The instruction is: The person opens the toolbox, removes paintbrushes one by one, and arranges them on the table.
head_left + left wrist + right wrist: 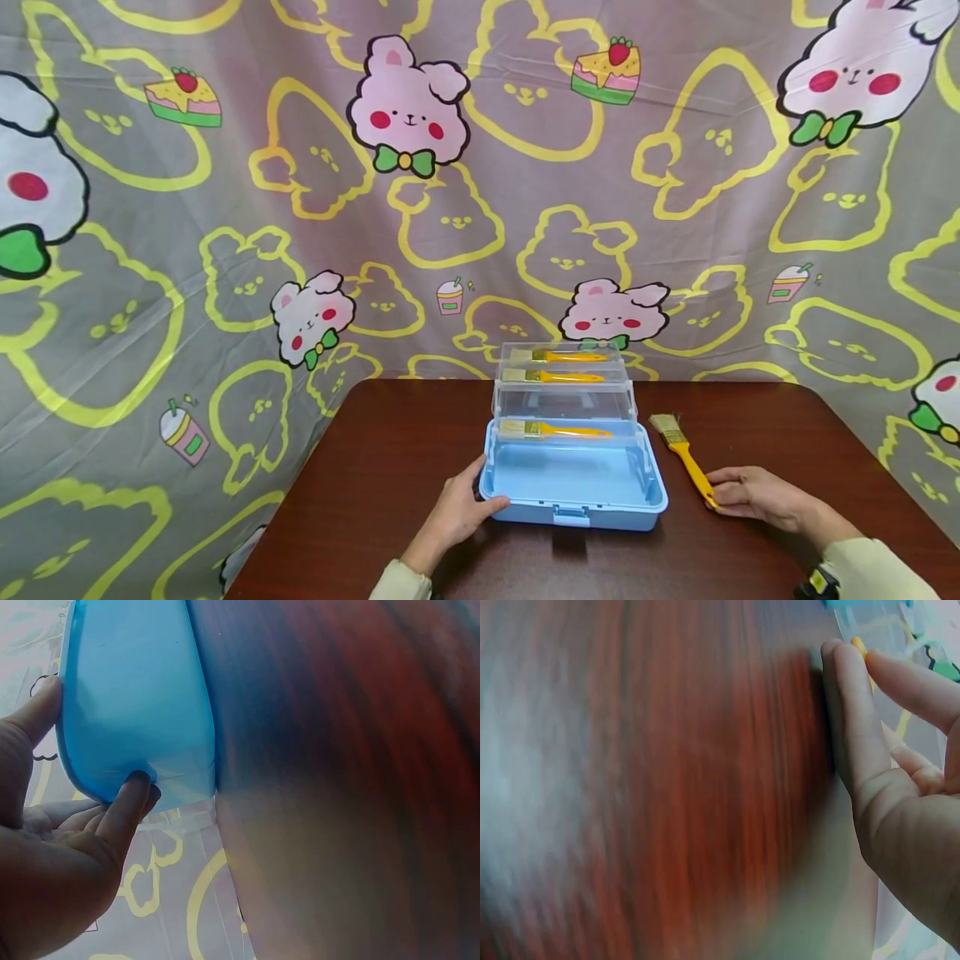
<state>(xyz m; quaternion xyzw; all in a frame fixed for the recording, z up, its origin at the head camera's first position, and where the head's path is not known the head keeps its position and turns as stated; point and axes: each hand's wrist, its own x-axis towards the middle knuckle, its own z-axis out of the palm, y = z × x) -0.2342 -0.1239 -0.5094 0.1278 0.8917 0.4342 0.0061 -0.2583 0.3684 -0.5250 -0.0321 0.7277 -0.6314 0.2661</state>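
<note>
A blue toolbox (517,510) stands with its clear stepped trays (562,406) raised at the back. My left hand (459,505) grips its left front corner, thumb at the front and fingers along the side; the left wrist view shows the fingertips against the blue wall (142,697). To the right of the box, my right hand (765,500) pinches the handle end of a paintbrush (693,468) between thumb and fingers. Its pale bristles point away from me. In the right wrist view only a bit of yellow handle (859,646) shows at the fingertips.
One paintbrush lies in each clear tray: top (573,357), middle (572,377) and lower (573,432). The box's blue bottom compartment (570,475) faces up. Behind the dark brown table (390,442) hangs a cartoon-patterned curtain (465,192).
</note>
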